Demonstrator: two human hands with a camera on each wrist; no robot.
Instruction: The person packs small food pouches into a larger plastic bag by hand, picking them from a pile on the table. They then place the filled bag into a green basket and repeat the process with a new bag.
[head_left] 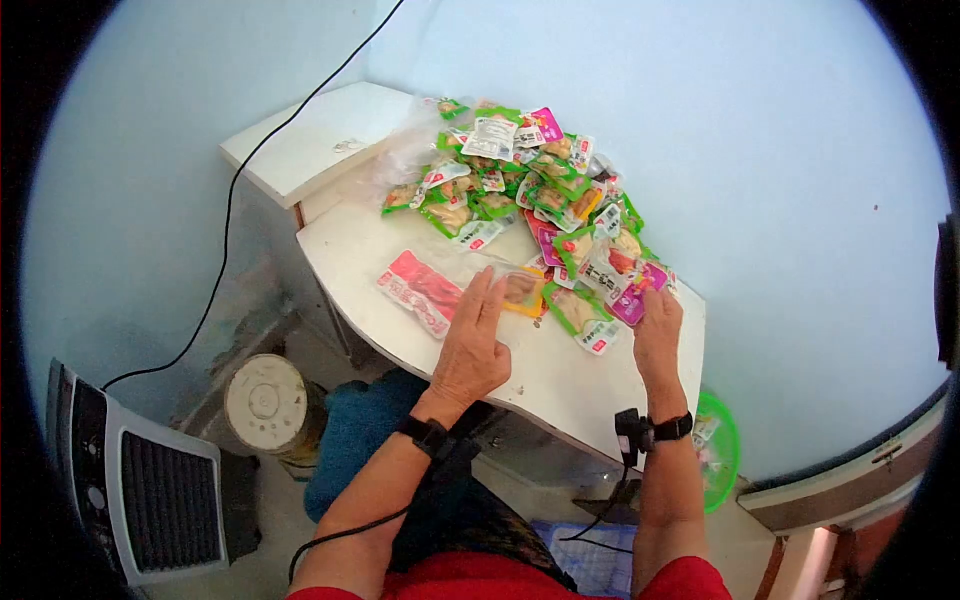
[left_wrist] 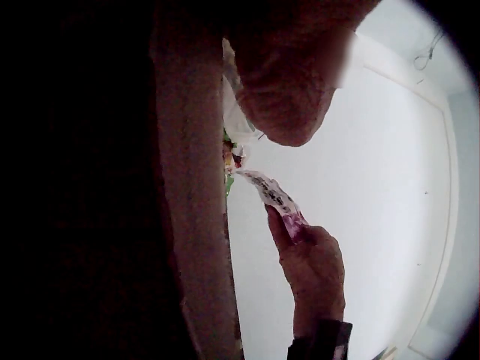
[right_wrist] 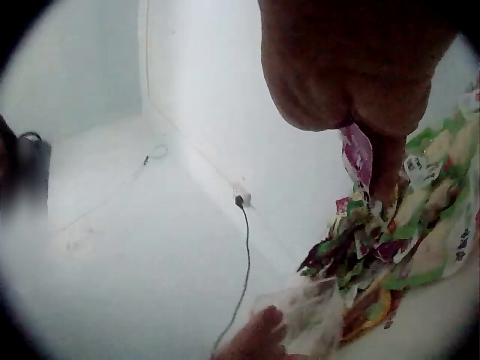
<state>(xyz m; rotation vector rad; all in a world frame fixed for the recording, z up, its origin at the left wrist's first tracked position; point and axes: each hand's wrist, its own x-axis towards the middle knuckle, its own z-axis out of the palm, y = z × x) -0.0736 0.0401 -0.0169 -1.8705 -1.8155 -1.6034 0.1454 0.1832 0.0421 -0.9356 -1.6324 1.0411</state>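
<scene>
- Sorting packets by hand looks to be the step: the right hand (head_left: 657, 335) pinches a purple-and-white packet (head_left: 630, 290) at its near end, over the right edge of the heap of packets (head_left: 515, 170)
- The left hand (head_left: 472, 350) has its fingers stretched out, grasping nothing that shows, beside a yellow-edged packet (head_left: 522, 292); whether they touch it, I cannot tell
- A red packet (head_left: 420, 290) lies just left of that hand, well apart from the heap
- The next move likely calls for drawing the pinched packet clear and laying it down by kind
- Bare table (head_left: 560, 390) lies between the hands toward the curved front edge; the wall (head_left: 770, 200) closes off the far side, while the green basket (head_left: 733, 440) stands below the right edge
</scene>
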